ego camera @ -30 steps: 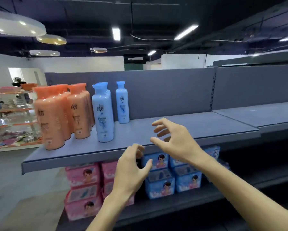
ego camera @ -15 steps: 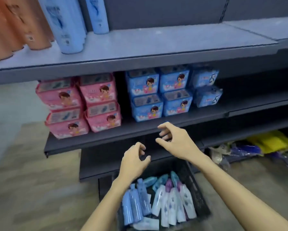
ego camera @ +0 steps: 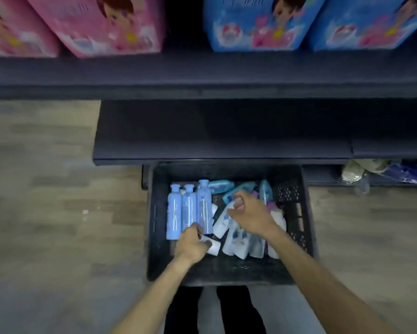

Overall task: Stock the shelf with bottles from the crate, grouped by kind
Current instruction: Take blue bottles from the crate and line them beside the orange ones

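Observation:
A black plastic crate [ego camera: 226,273] stands on the floor under the lowest shelf board [ego camera: 222,131]. Three light-blue bottles [ego camera: 189,210] lie side by side at its left. White bottles [ego camera: 238,239] are piled in the middle, with teal bottles [ego camera: 220,186] and a purple-capped one at the back. My left hand [ego camera: 191,244] is down in the crate with curled fingers at the base of the rightmost light-blue bottle, beside a small white bottle [ego camera: 214,247]; whether it grips is unclear. My right hand [ego camera: 249,214] hovers over the white pile, fingers loosely curled and holding nothing.
Pink boxes [ego camera: 101,25] and blue boxes [ego camera: 258,22] fill the shelf above. Bags [ego camera: 361,169] lie under the shelf at the right. Wooden floor surrounds the crate, and my legs [ego camera: 214,309] stand just in front of it.
My view dropped from the top shelf with its orange and blue bottles down to the crate. Both hands came down with it into the crate, the left to the light-blue bottles.

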The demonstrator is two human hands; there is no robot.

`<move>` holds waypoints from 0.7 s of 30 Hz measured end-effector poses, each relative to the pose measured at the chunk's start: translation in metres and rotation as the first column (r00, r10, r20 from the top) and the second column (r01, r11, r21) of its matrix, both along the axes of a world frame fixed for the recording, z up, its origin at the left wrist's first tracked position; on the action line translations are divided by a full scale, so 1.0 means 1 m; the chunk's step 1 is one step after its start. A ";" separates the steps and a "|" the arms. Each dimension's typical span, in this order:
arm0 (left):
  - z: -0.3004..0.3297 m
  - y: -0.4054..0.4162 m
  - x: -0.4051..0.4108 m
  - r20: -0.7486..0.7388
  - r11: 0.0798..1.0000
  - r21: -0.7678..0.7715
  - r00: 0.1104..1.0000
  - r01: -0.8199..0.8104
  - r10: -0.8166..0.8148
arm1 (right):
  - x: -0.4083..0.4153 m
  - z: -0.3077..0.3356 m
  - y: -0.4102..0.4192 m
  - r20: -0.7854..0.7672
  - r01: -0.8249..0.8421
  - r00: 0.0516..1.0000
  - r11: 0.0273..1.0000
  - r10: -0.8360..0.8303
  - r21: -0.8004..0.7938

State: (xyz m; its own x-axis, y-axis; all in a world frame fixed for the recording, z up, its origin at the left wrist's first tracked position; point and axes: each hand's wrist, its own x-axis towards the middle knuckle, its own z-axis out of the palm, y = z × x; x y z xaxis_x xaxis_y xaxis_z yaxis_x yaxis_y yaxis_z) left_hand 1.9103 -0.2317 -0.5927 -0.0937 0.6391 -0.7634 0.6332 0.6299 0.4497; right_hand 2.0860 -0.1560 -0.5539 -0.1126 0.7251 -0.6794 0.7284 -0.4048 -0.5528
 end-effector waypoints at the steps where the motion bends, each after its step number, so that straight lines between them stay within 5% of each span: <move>1: -0.024 0.000 0.001 -0.011 0.999 -0.032 1.000 -0.019 0.019 | -0.003 -0.027 -0.002 -0.001 -0.024 1.000 0.999 0.024 -0.037; 10: -0.166 0.014 0.008 -0.186 0.995 0.025 0.977 -0.098 0.101 | -0.028 -0.197 0.002 0.053 -0.118 0.991 0.985 0.125 -0.126; 17: -0.200 0.002 0.013 -0.207 0.991 0.134 0.978 -0.008 0.036 | -0.062 -0.255 0.019 -0.013 0.033 0.999 0.996 -0.035 -0.089; 21: -0.206 0.014 0.027 -0.305 0.995 0.093 0.952 0.036 -0.006 | -0.076 -0.280 0.034 -0.068 0.228 0.966 0.947 -0.249 -0.226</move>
State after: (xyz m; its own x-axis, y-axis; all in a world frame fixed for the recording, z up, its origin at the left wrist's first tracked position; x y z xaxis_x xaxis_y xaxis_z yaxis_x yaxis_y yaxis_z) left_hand 1.9374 -0.2175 -0.7984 -0.2979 0.7126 -0.6352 0.7620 0.5783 0.2914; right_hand 2.0102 -0.1224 -0.8339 -0.0249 0.5772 -0.8163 0.5450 -0.6767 -0.4951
